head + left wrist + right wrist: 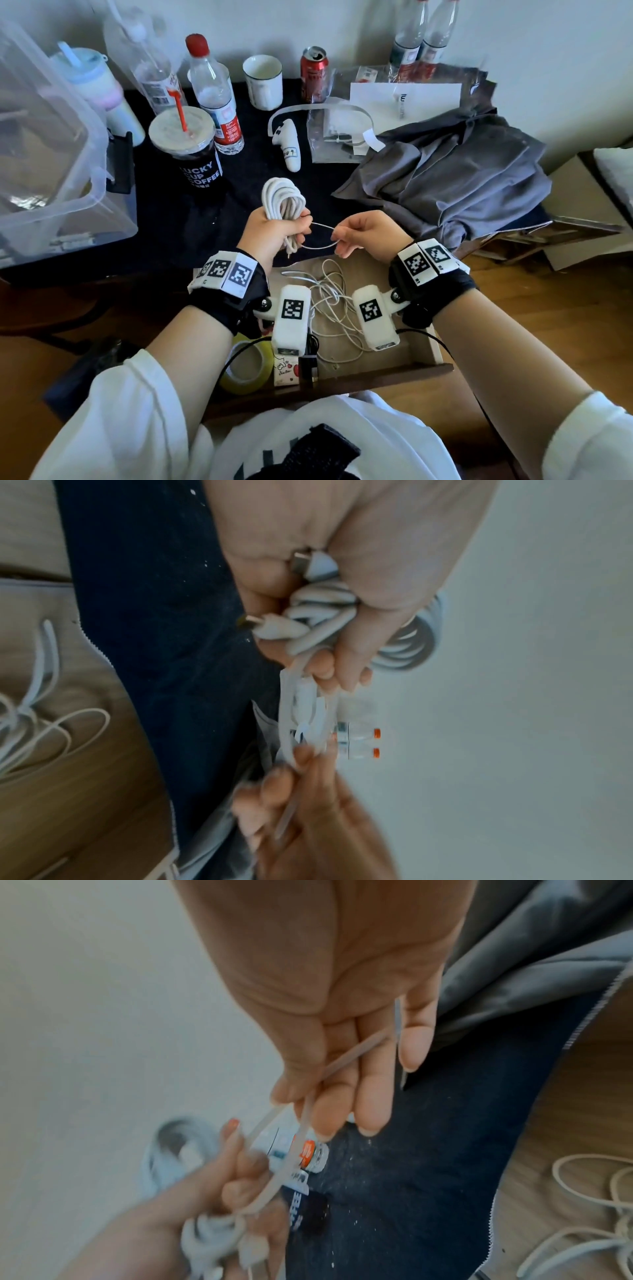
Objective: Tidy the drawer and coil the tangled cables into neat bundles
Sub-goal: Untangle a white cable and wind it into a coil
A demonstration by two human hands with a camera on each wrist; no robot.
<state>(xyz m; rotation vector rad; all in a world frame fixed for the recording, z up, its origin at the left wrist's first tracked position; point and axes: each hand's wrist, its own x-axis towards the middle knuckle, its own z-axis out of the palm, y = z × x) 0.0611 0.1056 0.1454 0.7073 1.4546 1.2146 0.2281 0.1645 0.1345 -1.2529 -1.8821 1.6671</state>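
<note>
Your left hand (274, 229) is fisted upright round the cable coil (283, 198). Your right hand (363, 233), level beside it, pinches a thin tie (320, 236) looped between both.

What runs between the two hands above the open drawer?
A thin pale cable tie, looped from the left hand, which grips the coiled white cable, to the right hand pinching it. The head view shows it best.

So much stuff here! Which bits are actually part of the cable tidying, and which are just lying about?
Part of the job:
coiled white cable, gripped by the left hand
cable tie, pinched by the right hand
tangled cables in the open drawer

Just lying about:
coffee cup
soda can
grey cloth
tape roll
</note>
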